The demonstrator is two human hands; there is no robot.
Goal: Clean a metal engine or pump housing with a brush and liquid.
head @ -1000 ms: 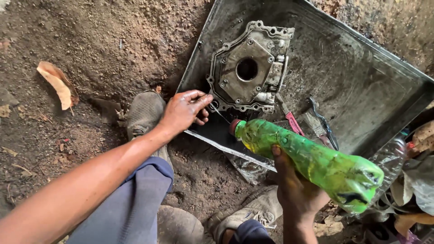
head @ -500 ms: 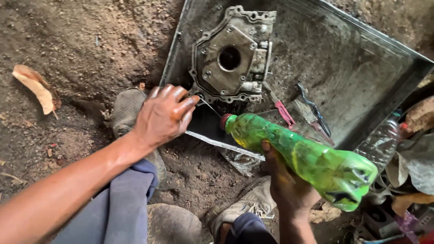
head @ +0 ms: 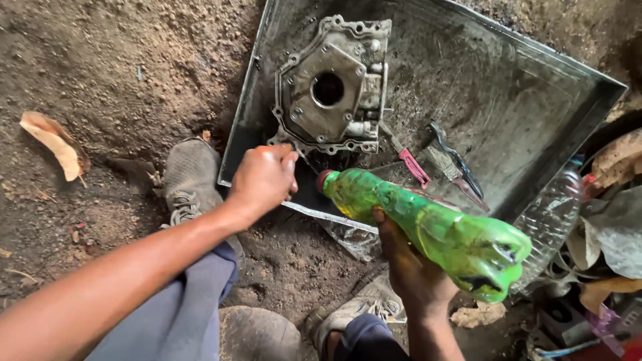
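Observation:
My right hand (head: 408,267) grips a green plastic bottle (head: 441,230) from below. The bottle lies tilted, its red cap (head: 326,179) pointing at the near rim of a dark metal tray (head: 528,100). My left hand (head: 264,177) is closed in a fist over that rim, just left of the cap. What the fist holds, if anything, is hidden. A grey cast-metal cover with a round hole (head: 334,87) lies in the tray just beyond my left hand.
A pink-handled brush (head: 414,167) and a dark tool (head: 458,160) lie in the tray to the right of the cover. A clear plastic bottle (head: 552,214) and scraps sit at the right. My shoes (head: 190,177) rest on dirt, and a dry leaf (head: 53,144) lies at the left.
My left hand went from open fingers at the cover's lower corner to a closed fist at the tray's rim. The green bottle's cap end came closer to it.

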